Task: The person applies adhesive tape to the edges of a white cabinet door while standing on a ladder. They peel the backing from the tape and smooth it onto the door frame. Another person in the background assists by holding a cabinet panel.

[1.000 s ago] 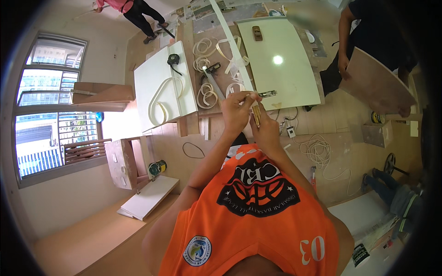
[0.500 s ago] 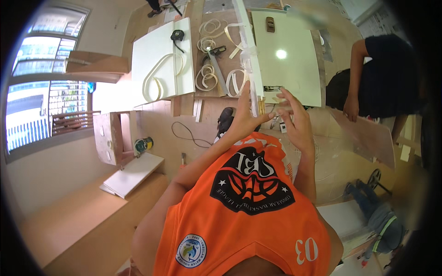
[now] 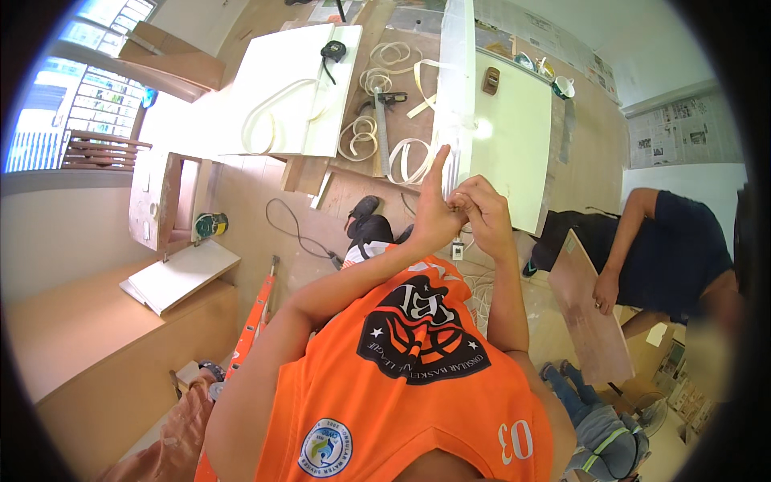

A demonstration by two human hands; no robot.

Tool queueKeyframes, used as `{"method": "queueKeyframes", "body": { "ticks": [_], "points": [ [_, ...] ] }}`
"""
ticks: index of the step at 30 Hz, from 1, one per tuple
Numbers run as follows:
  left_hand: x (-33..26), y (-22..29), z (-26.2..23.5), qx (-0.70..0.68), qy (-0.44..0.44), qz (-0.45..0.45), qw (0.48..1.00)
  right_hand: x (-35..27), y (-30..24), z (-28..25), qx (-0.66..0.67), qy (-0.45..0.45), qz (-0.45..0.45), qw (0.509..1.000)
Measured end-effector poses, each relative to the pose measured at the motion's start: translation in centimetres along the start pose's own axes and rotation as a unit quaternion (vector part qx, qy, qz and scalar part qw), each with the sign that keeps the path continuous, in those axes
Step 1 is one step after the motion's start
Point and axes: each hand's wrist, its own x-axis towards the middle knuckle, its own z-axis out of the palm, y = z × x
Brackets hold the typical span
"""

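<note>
My left hand [image 3: 438,213] is at the near end of an upright white panel [image 3: 454,88], its index finger stretched up along the panel's edge. Its thumb meets the fingertips of my right hand [image 3: 487,215]; the other left fingers are mostly hidden. The right fingers are bent and pressed together; whether something small sits between them cannot be made out. Just left of the panel lie coils of pale edge-banding strip [image 3: 411,161], a metal ruler [image 3: 382,132] and a dark clamp-like tool [image 3: 392,98]. Right of it is a pale green-white board [image 3: 514,132] bearing a small brown tool [image 3: 491,80].
A tape measure [image 3: 333,51] rests on white boards [image 3: 277,88] at the left. A person at the right grips a thin wooden board [image 3: 590,313]. A cable [image 3: 293,225] crosses the floor, and an orange level-like bar [image 3: 253,321] stands near my left arm. Another person crouches lower right.
My hands have come together, the right fingers closing at the left thumb. The view has shifted; the person at the right has lowered the board, and an orange bar now shows at the left.
</note>
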Motion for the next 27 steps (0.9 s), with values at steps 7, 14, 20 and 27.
{"method": "queueKeyframes", "body": {
  "ticks": [7, 14, 20, 27],
  "points": [
    [-0.2, 0.5, 0.4, -0.018, 0.067, -0.030, 0.997, -0.2, -0.2, 0.9, -0.060, 0.043, -0.009, 0.997],
    [0.2, 2.3, -0.1, -0.045, -0.024, -0.240, 0.969, 0.3, -0.5, 2.2, -0.009, 0.109, 0.060, 0.992],
    [-0.5, 0.3, 0.8, -0.053, 0.017, -0.127, 0.990, 0.1, -0.5, 2.4, 0.015, 0.153, 0.048, 0.987],
    [0.3, -0.8, 1.5, -0.035, -0.021, 0.017, 0.999, 0.3, -0.5, 2.6, 0.190, 0.178, 0.106, 0.960]
  ]
}}
